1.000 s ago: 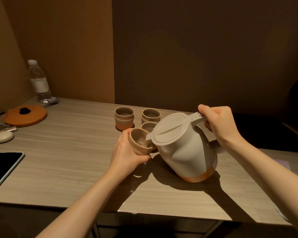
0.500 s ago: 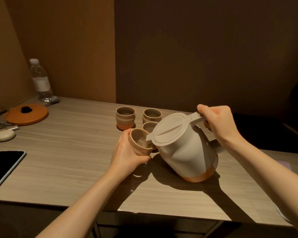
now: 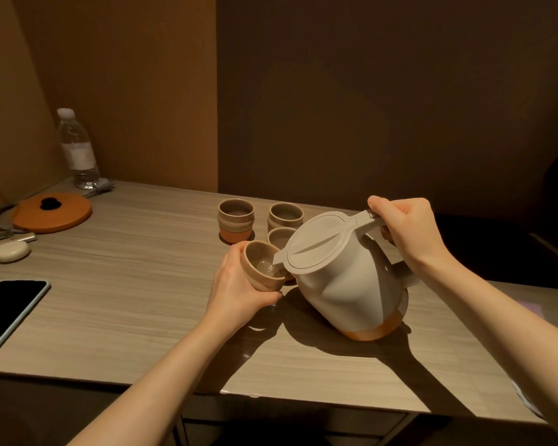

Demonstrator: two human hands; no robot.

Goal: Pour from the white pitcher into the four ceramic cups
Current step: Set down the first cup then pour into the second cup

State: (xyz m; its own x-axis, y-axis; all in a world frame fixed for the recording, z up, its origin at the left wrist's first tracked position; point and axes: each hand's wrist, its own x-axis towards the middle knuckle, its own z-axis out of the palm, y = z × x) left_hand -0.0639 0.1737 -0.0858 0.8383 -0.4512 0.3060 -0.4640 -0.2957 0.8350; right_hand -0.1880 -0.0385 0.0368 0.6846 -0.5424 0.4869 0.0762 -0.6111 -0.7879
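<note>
The white pitcher (image 3: pixel 342 284) with an orange base is tilted to the left above the table, its spout over a beige ceramic cup (image 3: pixel 261 270). My right hand (image 3: pixel 406 235) grips the pitcher's handle and presses its lid lever. My left hand (image 3: pixel 239 289) holds that cup tilted toward the spout; a little clear liquid shows inside. Behind stand three more cups: a left one (image 3: pixel 236 219), a right one (image 3: pixel 285 215), and a third (image 3: pixel 279 237) partly hidden by the pitcher's lid.
On the wooden table (image 3: pixel 126 284), an orange round lid (image 3: pixel 52 212), a water bottle (image 3: pixel 77 152), a white case (image 3: pixel 11 251) and cables sit at the far left. A black phone (image 3: pixel 7 312) lies near the front left edge. Walls close behind.
The hands, the cup and the tilted pitcher hold the same pose. Only the camera view has shifted slightly.
</note>
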